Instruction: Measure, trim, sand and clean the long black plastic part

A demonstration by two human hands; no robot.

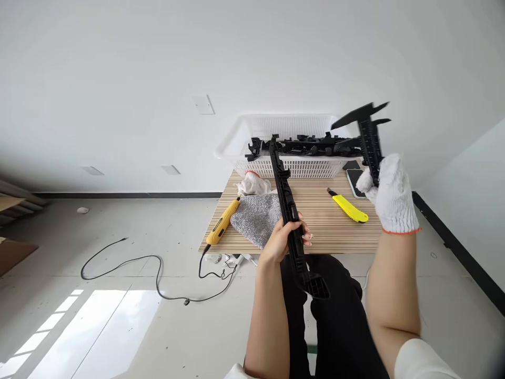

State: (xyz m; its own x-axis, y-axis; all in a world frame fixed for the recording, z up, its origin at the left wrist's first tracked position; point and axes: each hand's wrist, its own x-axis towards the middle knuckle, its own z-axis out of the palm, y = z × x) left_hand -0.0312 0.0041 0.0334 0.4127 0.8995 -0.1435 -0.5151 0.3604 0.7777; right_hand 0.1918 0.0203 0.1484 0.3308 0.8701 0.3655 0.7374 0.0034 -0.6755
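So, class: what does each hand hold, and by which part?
Left hand grips the long black plastic part around its middle. Gloved right hand holds the black caliper by its beam's lower end.

The desk point(315, 231) is ribbed pale wood; matt black plastic forms the long rail point(288, 205) and caliper point(369, 139). A white knitted cotton glove point(392, 197) looks rough, the basket point(288, 129) glossy white plastic.

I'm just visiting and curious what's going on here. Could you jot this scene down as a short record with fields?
Left hand: bare, grip closed around a long black plastic strip
Right hand: in a white knit glove, holding up a black caliper
Table: pale wooden slats
On table: yellow utility knife, yellow corded tool, grey cloth, spare white glove
White basket: holds more black plastic parts
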